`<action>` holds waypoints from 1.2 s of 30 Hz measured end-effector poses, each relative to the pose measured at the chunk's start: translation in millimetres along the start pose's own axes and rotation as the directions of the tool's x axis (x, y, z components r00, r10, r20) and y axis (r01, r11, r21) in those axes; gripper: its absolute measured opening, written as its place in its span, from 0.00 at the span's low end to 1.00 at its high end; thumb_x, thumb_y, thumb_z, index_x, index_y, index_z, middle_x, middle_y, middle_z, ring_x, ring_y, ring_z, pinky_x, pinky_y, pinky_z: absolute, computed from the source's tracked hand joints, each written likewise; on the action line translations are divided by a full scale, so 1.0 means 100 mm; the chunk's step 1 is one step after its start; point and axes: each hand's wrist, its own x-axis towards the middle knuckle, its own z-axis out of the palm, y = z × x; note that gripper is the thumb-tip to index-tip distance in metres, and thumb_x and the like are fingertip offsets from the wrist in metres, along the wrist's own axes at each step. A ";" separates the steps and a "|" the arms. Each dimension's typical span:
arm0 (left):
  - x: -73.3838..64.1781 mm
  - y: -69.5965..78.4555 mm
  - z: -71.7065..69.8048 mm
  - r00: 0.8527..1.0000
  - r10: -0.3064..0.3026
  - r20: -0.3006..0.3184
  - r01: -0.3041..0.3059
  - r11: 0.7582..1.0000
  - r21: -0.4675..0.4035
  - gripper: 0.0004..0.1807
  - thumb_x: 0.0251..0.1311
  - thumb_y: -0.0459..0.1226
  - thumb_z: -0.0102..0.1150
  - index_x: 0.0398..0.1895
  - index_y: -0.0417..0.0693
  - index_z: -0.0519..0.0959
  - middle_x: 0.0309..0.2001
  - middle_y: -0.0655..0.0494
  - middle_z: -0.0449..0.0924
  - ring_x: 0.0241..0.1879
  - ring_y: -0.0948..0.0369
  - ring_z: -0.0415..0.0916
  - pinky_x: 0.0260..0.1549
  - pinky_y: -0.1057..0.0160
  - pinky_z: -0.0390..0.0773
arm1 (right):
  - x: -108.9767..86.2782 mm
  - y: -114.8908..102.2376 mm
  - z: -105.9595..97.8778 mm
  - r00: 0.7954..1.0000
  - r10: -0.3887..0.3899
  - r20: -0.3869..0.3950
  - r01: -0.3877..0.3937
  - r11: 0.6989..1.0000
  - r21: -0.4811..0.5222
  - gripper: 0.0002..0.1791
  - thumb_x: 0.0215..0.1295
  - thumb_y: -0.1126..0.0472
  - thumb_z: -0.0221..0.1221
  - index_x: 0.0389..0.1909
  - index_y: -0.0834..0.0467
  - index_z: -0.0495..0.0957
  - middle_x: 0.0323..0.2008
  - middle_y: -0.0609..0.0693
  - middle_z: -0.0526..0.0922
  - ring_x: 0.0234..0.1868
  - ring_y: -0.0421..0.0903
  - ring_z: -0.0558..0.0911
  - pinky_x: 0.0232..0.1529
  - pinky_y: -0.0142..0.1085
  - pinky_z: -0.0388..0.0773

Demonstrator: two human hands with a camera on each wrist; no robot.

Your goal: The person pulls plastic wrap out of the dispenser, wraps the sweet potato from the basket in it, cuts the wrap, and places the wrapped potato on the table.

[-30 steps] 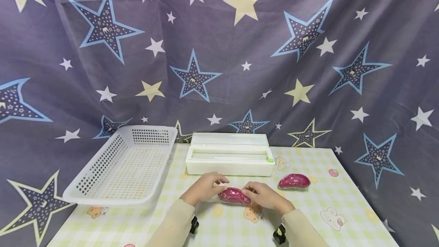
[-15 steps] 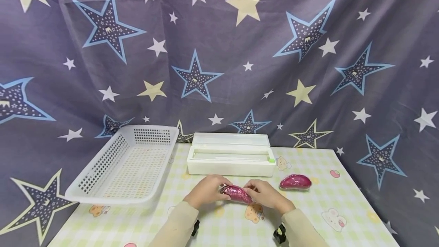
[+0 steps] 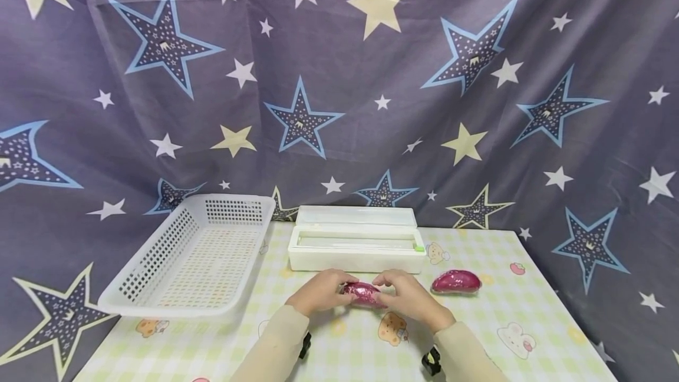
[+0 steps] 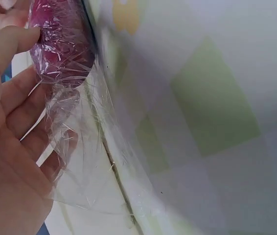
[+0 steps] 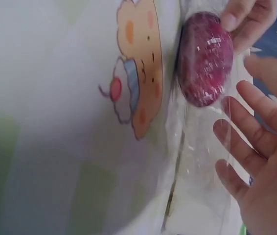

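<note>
A purple sweet potato (image 3: 363, 294), oblong and glossy, lies wrapped in cling film (image 4: 75, 147) on the table in front of a white box. My left hand (image 3: 321, 292) pinches its left end, the thumb on one side and fingers behind, as the left wrist view shows. Loose film trails from that end past the fingers. My right hand (image 5: 268, 132) is beside the other end, fingers spread and relaxed, not gripping; film hangs near its fingertips. A second film-wrapped purple sweet potato (image 3: 456, 282) lies to the right of my right hand.
The white cling film box (image 3: 356, 261), lid raised, stands behind the hands with a green piece at its right end. A white perforated basket (image 3: 175, 309) is at the left. A starry curtain (image 3: 339, 75) hangs behind the checked table (image 3: 477, 341).
The sweet potato has turned a little between the hands and sits slightly farther back. My right hand's fingers have loosened from its right end, while my left hand keeps hold.
</note>
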 end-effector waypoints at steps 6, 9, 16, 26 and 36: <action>0.01 0.00 0.00 1.000 0.001 0.024 0.000 0.999 -0.036 0.20 0.65 0.43 0.64 0.56 0.45 0.83 0.48 0.56 0.85 0.47 0.61 0.80 0.53 0.59 0.78 | 0.05 0.01 0.09 0.996 0.020 0.090 -0.023 0.999 0.035 0.21 0.61 0.54 0.71 0.51 0.56 0.78 0.45 0.45 0.80 0.44 0.43 0.79 0.43 0.38 0.79; 0.00 -0.01 0.02 0.999 0.009 0.038 -0.007 0.998 -0.062 0.20 0.66 0.45 0.61 0.56 0.45 0.83 0.47 0.56 0.85 0.44 0.64 0.79 0.51 0.61 0.78 | 0.07 0.02 0.10 0.993 0.040 0.114 -0.043 0.999 0.029 0.19 0.61 0.55 0.71 0.49 0.55 0.77 0.41 0.43 0.79 0.40 0.39 0.78 0.41 0.35 0.78; -0.01 -0.05 0.05 0.996 -0.060 0.062 0.067 0.991 -0.115 0.20 0.72 0.49 0.54 0.58 0.50 0.83 0.47 0.60 0.85 0.43 0.66 0.79 0.50 0.60 0.79 | 0.06 0.05 0.06 0.982 0.054 0.183 -0.070 0.994 0.080 0.16 0.67 0.51 0.65 0.50 0.55 0.79 0.39 0.41 0.82 0.38 0.38 0.80 0.40 0.36 0.79; -0.06 -0.06 0.08 0.994 -0.030 -0.109 0.022 0.997 -0.079 0.20 0.72 0.48 0.55 0.58 0.46 0.81 0.55 0.52 0.82 0.58 0.52 0.77 0.61 0.50 0.72 | 0.07 0.01 0.07 0.977 0.118 0.176 -0.141 0.982 0.123 0.17 0.67 0.51 0.64 0.49 0.59 0.80 0.34 0.44 0.82 0.33 0.40 0.79 0.35 0.33 0.78; -0.19 0.09 -0.03 0.971 0.050 -0.233 -0.068 0.995 -0.070 0.14 0.61 0.36 0.67 0.51 0.52 0.84 0.47 0.62 0.82 0.47 0.62 0.78 0.52 0.59 0.78 | 0.06 0.00 0.09 0.974 0.136 0.179 -0.162 0.977 0.139 0.16 0.67 0.50 0.64 0.47 0.58 0.80 0.34 0.45 0.81 0.33 0.41 0.79 0.34 0.34 0.78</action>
